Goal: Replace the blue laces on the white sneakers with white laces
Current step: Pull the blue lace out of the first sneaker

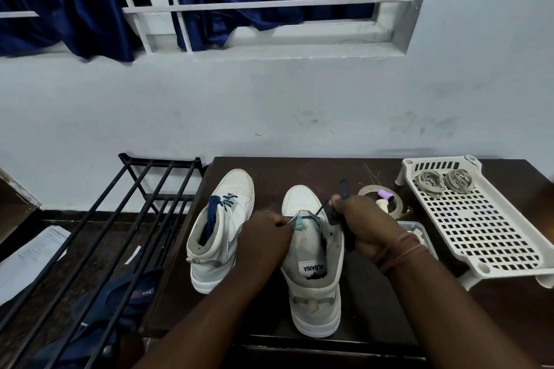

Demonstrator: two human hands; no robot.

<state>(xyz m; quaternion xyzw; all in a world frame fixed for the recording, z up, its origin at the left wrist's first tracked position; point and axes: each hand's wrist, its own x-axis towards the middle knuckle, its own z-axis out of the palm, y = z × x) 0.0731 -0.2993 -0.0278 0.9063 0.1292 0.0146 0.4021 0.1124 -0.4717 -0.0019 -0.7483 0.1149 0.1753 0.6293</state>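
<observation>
Pinching the blue lace (319, 210), the right hand (364, 223) sat just right of the near sneaker (313, 263), whose remaining crossing ran leftward toward the left hand (265, 232), which pinched its tongue.

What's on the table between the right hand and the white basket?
In the head view, a tape roll with a small purple-capped bottle inside its ring lies between the right hand and the basket; a small grey tray sits nearer.

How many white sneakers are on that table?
2: the left sneaker stands untouched, still blue-laced; the right sneaker sits between both hands. None seem hidden.
</observation>
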